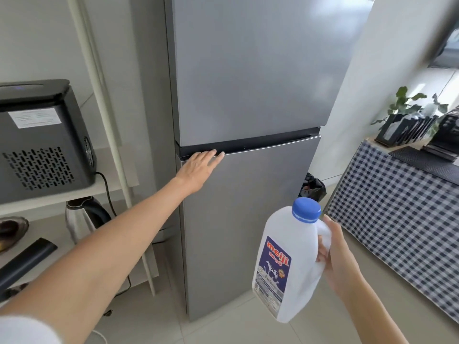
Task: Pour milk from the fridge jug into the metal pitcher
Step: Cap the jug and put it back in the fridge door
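Observation:
A tall grey two-door fridge (248, 83) fills the middle of the view, both doors closed. My left hand (198, 167) lies flat with straight fingers against the top edge of the lower door, at the dark gap between the doors. My right hand (334, 254) grips the handle of a white plastic milk jug (285, 264) with a blue cap and a blue label, held upright in front of the lower door. No metal pitcher is in view.
A white shelf unit (109, 135) at the left carries a black appliance (42, 137), a steel kettle (79, 219) and dark items below. At the right stands a counter with a blue checked cloth (397, 207), a plant and black frames. A black bag sits by the fridge.

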Available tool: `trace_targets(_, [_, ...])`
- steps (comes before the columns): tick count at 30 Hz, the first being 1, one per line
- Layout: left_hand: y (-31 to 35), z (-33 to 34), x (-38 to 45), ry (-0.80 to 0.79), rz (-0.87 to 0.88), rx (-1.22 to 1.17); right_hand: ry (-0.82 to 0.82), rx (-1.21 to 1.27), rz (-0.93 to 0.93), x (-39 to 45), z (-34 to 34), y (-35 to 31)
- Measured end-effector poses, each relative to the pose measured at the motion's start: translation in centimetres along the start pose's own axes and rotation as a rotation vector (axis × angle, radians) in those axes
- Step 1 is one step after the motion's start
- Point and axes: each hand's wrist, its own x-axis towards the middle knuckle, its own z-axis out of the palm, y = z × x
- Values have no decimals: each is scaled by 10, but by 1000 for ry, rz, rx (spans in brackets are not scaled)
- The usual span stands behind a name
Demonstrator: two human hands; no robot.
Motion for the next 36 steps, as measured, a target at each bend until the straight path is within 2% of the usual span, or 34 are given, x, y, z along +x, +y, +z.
trace_targets(8, [17, 1, 0, -6, -144, 56, 16, -62, 26, 0, -8, 8])
trace_targets(16, [30, -11, -3, -51, -180, 105, 12, -53, 25, -3, -1, 8])
trace_targets(22, [33, -10, -7, 19, -172, 90, 8, -66, 13, -5, -2, 7])
trace_targets(26, [49, -2, -23, 179, -92, 101, -5, -37, 3, -6, -7, 4])
trace_targets(31, [55, -15, -44, 226, 97, 204, -10, -37, -47, -13, -14, 2])
trace_targets(34, [59, -27, -61, 303, 156, 289, -10, -35, -63, -19, -21, 4])
trace_targets(36, [60, -33, -70, 389, 204, 256, -10, -32, -69, -22, -25, 6])
